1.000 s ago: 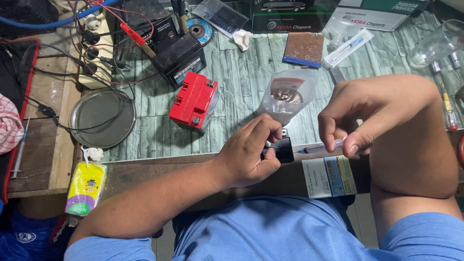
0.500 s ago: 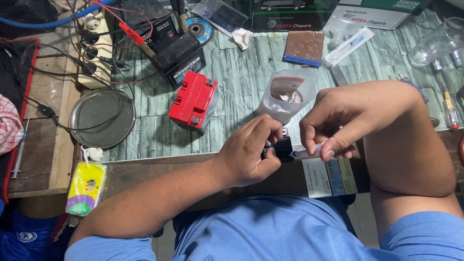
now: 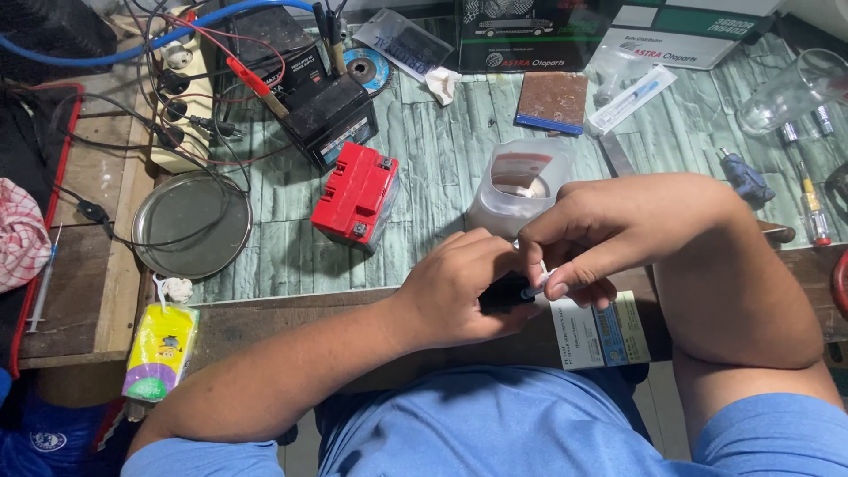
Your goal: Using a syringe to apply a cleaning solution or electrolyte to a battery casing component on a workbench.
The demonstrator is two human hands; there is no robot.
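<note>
The left hand [image 3: 459,287] covers most of a small black object [image 3: 505,296], so its shape is not clear. The right hand [image 3: 587,234] hides most of a thin white tube [image 3: 536,288]. The glass [image 3: 799,88] is cut by the right edge.

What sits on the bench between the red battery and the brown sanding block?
In the head view, a translucent plastic container stands between the red battery and the brown sanding block, just beyond the hands.
</note>
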